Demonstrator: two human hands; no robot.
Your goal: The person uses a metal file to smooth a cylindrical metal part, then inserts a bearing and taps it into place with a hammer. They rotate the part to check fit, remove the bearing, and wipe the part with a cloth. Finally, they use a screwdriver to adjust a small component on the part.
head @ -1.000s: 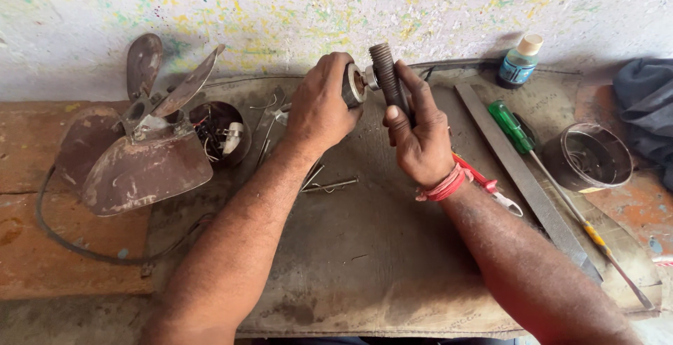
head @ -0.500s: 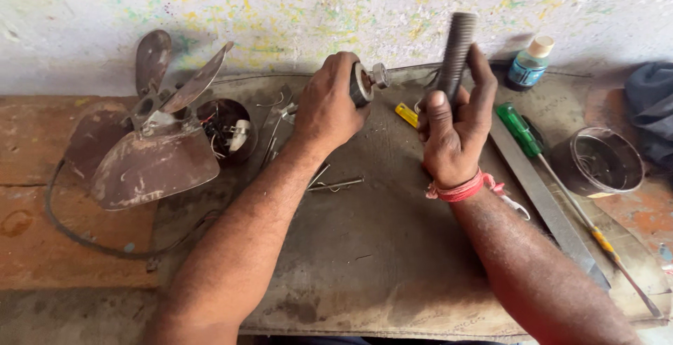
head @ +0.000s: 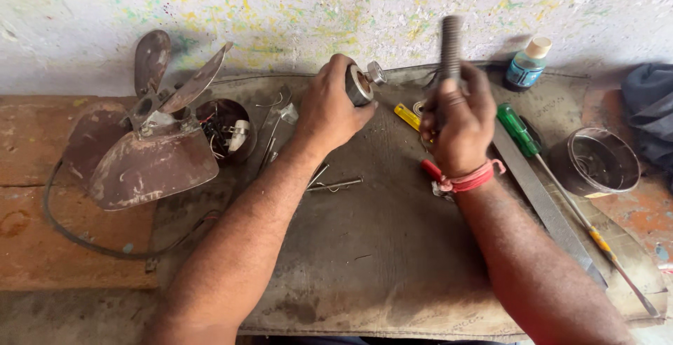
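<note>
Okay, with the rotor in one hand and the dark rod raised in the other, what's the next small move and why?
Probably lower the rod toward the rotor: the right hand holds it upright, apart from the rotor's shaft end, which the left hand turns toward it.

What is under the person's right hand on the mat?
Under the right hand, on the mat, show a yellow tool tip and a red handle end. The hand covers whatever lies between them.
</note>
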